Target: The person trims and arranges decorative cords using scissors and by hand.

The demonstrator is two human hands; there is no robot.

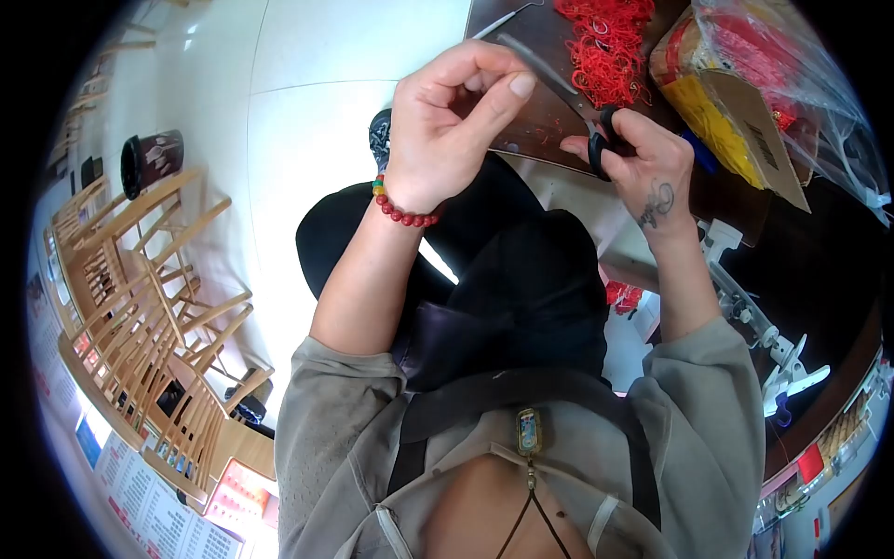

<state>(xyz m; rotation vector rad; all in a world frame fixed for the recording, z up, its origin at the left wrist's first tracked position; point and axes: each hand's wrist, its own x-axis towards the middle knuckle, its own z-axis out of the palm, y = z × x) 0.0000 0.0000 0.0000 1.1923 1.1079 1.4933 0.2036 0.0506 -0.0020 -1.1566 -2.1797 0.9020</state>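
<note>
1. One pair of black-handled scissors (pixel 586 111) was held above the near edge of the brown table (pixel 534 127), its long axis slanting across the view, the blades pointing forward and to the person's left, the handles back toward the right wrist
2. The right hand (pixel 652 163) was clamped on the two black finger loops
3. The left hand (pixel 438 140) was closed in a pinch, thumb against curled forefinger, just beside the blade tip; whether it gripped anything, or touched the blade, could not be told
4. The two hands were apart, the scissors spanning the gap
5. One heap of red cord (pixel 610 51) lay beyond the scissors, cut off by the top edge, its strands too tangled to count
6. One slim metal hook tool (pixel 504 20) lay left of the heap, its lower end close behind the left knuckles
7. One cardboard box (pixel 745 126) stood to the right, partly covered by one clear plastic bag (pixel 792 56) that ran into the dark rim
8. One blue object (pixel 698 152), partly hidden behind the right hand, was hard to identify
</note>
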